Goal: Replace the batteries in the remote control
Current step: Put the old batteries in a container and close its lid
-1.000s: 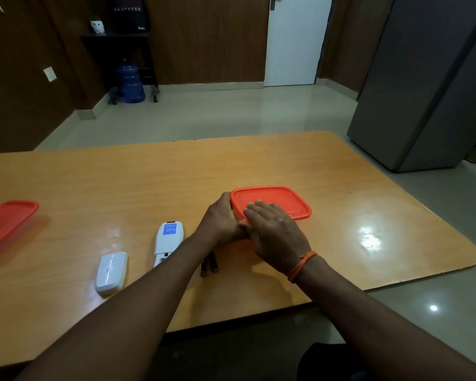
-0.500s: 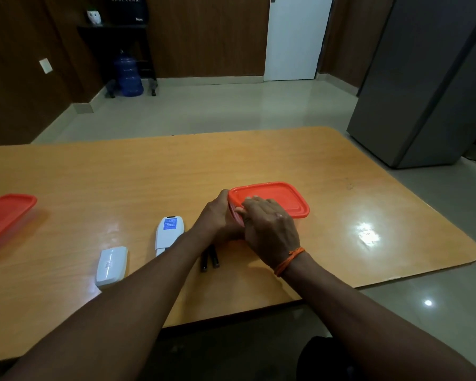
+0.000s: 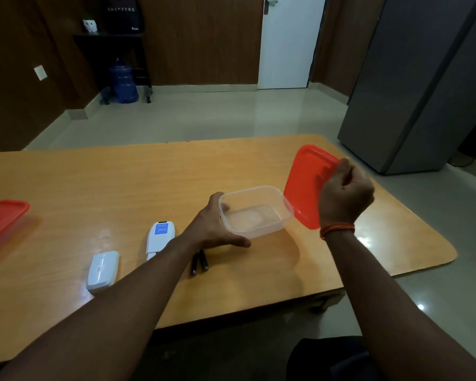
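Head view: left hand (image 3: 212,229) fingers grip clear container (image 3: 259,232), right hand (image 3: 344,191) fingers pinch red lid (image 3: 303,185); batteries (image 3: 203,260) beside left wrist.

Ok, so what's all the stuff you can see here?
table: 1, light wood, under everything
clear box: 1, see-through, open, mid-table
red lid: 1, red, held tilted right of the clear box
remote control: 1, white, blue label, left of the clear box
white cover: 1, white, left of the remote control
batteries: 2, black, side by side by the left wrist
second box: 1, red-lidded, table's left edge
water jug: 1, blue, far floor
door: 1, white, far wall
cabinet: 1, grey, right
wristband: 1, orange, right wrist
left hand: holds the clear box
right hand: grips the red lid
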